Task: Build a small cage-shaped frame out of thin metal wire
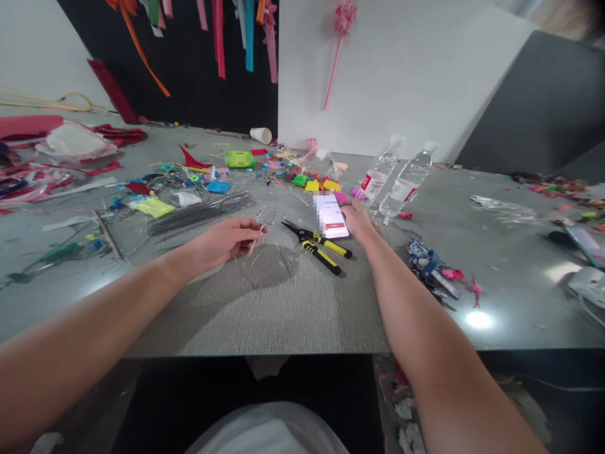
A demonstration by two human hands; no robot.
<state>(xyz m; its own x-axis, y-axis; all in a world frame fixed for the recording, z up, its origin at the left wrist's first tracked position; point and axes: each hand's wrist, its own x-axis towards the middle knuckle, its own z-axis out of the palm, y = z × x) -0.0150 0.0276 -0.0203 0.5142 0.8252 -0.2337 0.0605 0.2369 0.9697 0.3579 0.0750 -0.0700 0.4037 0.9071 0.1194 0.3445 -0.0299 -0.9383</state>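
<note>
My left hand [234, 239] pinches a thin bent wire piece [267, 216] between thumb and fingers, just above the table. Several fine wire ends stick out below the fingers. My right hand [357, 219] is closed around the right edge of a phone [333, 215] with a lit screen, part of it blurred out. Between the hands lie long-nose pliers [316, 248] with yellow and black handles, jaws pointing to the left hand. Behind my left hand rests a bundle of straight grey wires [201, 213].
Two clear water bottles [407, 180] stand behind my right hand. Small colourful packets [239, 159] and scraps are strewn along the back. At right lie a keys-like cluster [431, 265] and a white cabled device [588, 287]. A wooden stick [108, 233] lies left.
</note>
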